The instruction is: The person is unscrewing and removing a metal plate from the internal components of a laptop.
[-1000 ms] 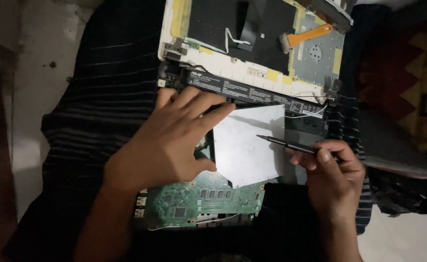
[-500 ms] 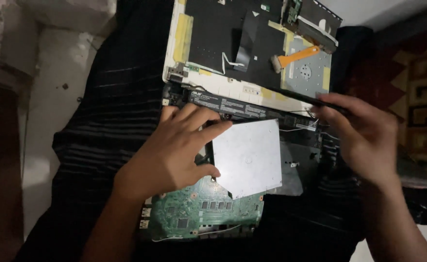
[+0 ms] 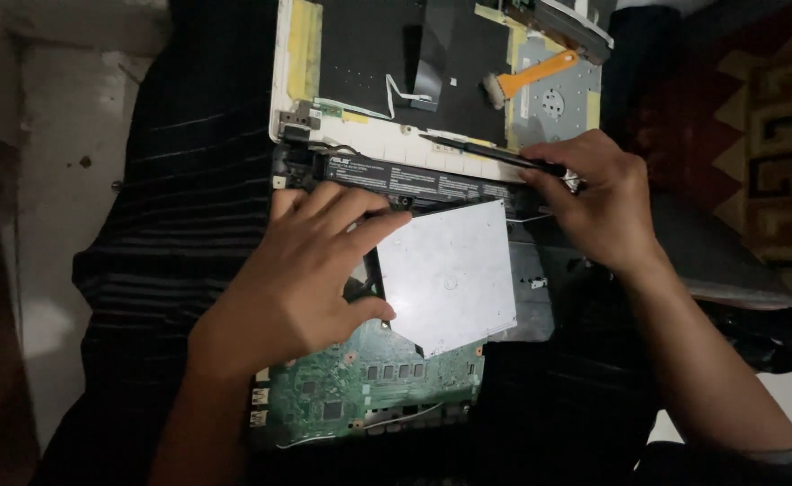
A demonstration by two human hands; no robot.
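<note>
Screwdriver (image 3: pixel 490 153): slim, black | right hand (image 3: pixel 594 202): pinching it | left hand (image 3: pixel 301 279): spread flat

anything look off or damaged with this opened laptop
No clear damage. The laptop lies opened on a striped cloth, green board bare. The silver plate sits askew. The right hand holds a dark tool.

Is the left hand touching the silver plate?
Touching: in the head view the left hand lies flat with thumb and fingertips on the silver plate's left edge.
</note>
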